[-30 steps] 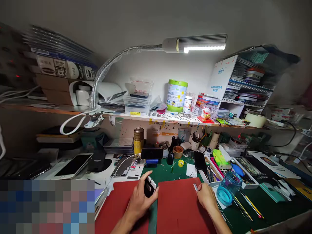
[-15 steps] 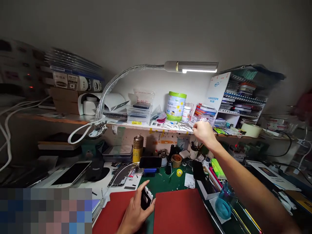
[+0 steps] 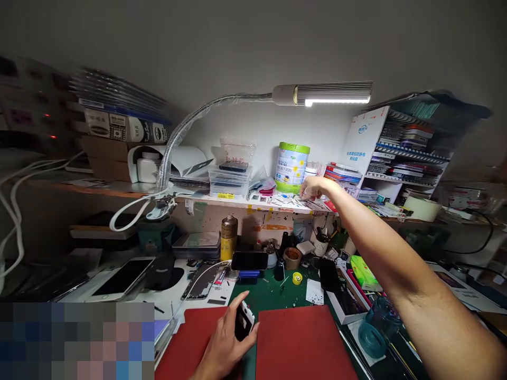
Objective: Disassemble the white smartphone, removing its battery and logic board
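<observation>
My left hand is closed around a small phone, held tilted over the red mat. Its pale end and dark face show between my thumb and fingers. My right arm stretches up to the shelf, where my right hand bends downward over the front edge. Its fingers are drawn together low among small flat pieces; whatever they pinch, if anything, is hidden. Just behind it stand a green-lidded can and a white bottle, partly covered by my hand.
A lamp on a bendy neck hangs over the shelf. Clear plastic boxes stand left of the can. Below are a yellow spray can, a propped dark phone, a tray of tools and a blue-green jar.
My right hand has moved left along the shelf and turned its fingers downward, covering the white bottle. The left hand keeps its hold on the phone. The whole view has shifted slightly.
</observation>
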Available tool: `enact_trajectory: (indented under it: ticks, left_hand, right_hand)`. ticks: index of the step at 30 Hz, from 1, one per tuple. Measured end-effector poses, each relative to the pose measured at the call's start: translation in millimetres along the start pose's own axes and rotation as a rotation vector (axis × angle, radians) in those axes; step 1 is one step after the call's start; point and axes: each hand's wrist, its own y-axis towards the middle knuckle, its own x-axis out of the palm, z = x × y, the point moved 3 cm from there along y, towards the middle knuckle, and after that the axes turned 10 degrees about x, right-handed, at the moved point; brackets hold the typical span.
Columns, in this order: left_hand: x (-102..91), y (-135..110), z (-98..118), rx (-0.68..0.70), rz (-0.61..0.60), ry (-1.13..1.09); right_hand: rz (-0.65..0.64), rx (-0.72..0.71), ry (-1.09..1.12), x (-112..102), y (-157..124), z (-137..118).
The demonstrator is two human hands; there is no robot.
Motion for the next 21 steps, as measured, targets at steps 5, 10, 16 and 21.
enact_trajectory:
  ticks: [5,10,16,21]
  left_hand:
    - [-1.8,-0.7,-0.8,0.001,-0.042,0.007]
    - [1.1,-3.9,-9.9,-0.018,-0.061,0.022]
    - [3.6,1.1,-6.6,-0.053,-0.003,0.012]
    - [3.8,5.1,13.5,-0.107,0.031,-0.038]
  right_hand:
    - [-0.322,0.065,-0.107,6.1,3.6,4.5]
    - [-0.341,0.050,-0.097,-0.7,-4.3,6.1]
    - [-0.051,-0.130,0.009,-39.5,-41.6,-8.1]
    - [0.102,-0.357,0.158,8.7,-148.7,11.6]
